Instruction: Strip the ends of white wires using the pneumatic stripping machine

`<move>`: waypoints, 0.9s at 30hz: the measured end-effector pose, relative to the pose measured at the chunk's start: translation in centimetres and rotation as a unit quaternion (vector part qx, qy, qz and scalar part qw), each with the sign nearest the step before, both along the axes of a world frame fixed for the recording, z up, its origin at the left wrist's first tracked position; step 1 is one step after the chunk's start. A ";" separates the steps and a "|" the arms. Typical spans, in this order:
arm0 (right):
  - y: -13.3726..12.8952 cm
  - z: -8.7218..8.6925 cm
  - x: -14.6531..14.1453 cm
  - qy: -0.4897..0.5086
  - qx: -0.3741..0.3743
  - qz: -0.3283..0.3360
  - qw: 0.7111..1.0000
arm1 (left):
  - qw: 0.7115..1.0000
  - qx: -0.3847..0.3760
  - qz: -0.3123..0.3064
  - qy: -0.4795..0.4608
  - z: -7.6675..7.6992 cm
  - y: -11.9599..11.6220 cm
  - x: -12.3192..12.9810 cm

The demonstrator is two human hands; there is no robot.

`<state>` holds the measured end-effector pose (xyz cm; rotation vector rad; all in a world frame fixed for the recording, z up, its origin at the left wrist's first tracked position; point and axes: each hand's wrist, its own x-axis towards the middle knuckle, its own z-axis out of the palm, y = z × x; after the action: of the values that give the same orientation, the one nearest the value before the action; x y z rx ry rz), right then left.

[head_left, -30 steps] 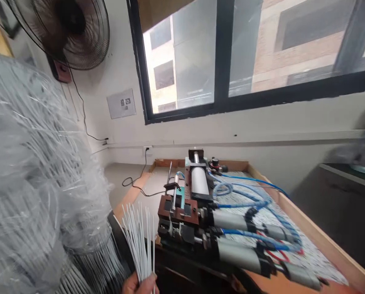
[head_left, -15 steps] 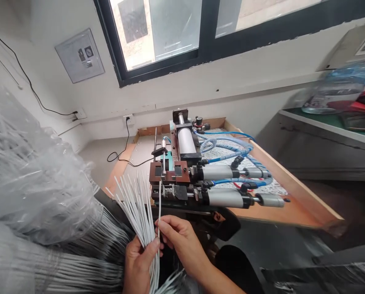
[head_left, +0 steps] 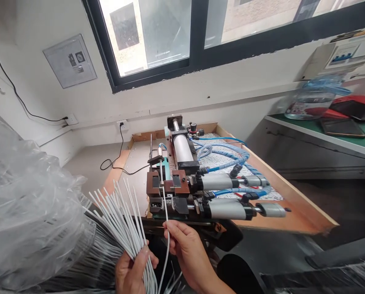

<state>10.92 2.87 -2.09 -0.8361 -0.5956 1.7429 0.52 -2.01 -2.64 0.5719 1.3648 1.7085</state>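
My left hand [head_left: 135, 267] is closed round a bundle of white cables [head_left: 125, 228], whose cut ends fan out up and to the left. Between the thumb and fingers of my right hand [head_left: 188, 249] is a single white cable [head_left: 166, 212], separate from the bundle. Its upper end reaches into the gap between the brown jaw blocks [head_left: 153, 184] of a pneumatic machine [head_left: 182, 149]; the tip is hidden there. The cable's lower part bends down past my left hand. Two silver air cylinders [head_left: 220, 209] lie on the machine's right side.
The machine stands in a wood-edged tray [head_left: 305, 216] with blue air hoses [head_left: 228, 161]. Plastic-wrapped cable bundles [head_left: 32, 220] are heaped at the left. On a green shelf [head_left: 364, 139] at the right are a plastic jug [head_left: 311, 102] and a phone-like dark slab [head_left: 343, 127].
My right hand has drawn apart from my left, bringing the single cable up into the machine's jaws. The jaw blocks now stand wider apart. The camera view has shifted slightly.
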 end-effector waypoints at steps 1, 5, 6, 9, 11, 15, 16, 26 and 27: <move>0.1 0.1 0.0 0.009 -0.010 -0.001 1.000 | 1.000 -0.003 0.000 -0.001 0.1 0.1 0.1; 0.6 0.3 0.0 0.055 -0.023 0.012 0.998 | 1.000 -0.010 -0.004 0.003 0.5 0.4 0.3; 0.6 0.3 0.0 0.065 -0.024 0.017 0.997 | 1.000 -0.012 -0.001 0.013 0.5 0.5 0.4; 0.7 0.3 0.0 0.076 -0.034 0.021 0.996 | 0.999 -0.008 0.012 0.049 0.5 0.7 0.6; 0.7 0.3 -0.1 0.073 -0.041 0.023 0.996 | 0.998 -0.005 0.016 0.065 0.4 0.7 0.6; 0.6 0.5 -0.2 0.055 -0.019 0.067 0.996 | 0.997 -0.009 0.002 0.073 -0.2 0.5 0.6; 0.5 0.6 -0.3 0.047 -0.006 0.084 0.995 | 0.997 -0.010 -0.006 0.073 -0.3 0.5 0.6; -0.4 0.4 0.0 -0.040 0.017 0.010 0.999 | 0.999 -0.016 -0.006 0.038 -0.4 0.3 0.5; -0.3 0.3 0.0 -0.034 0.011 0.003 0.999 | 0.999 -0.012 -0.002 0.038 -0.3 0.3 0.4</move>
<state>10.92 2.58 -1.76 -0.8817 -0.6619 1.7160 0.97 -1.72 -2.96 0.6301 1.4347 1.6800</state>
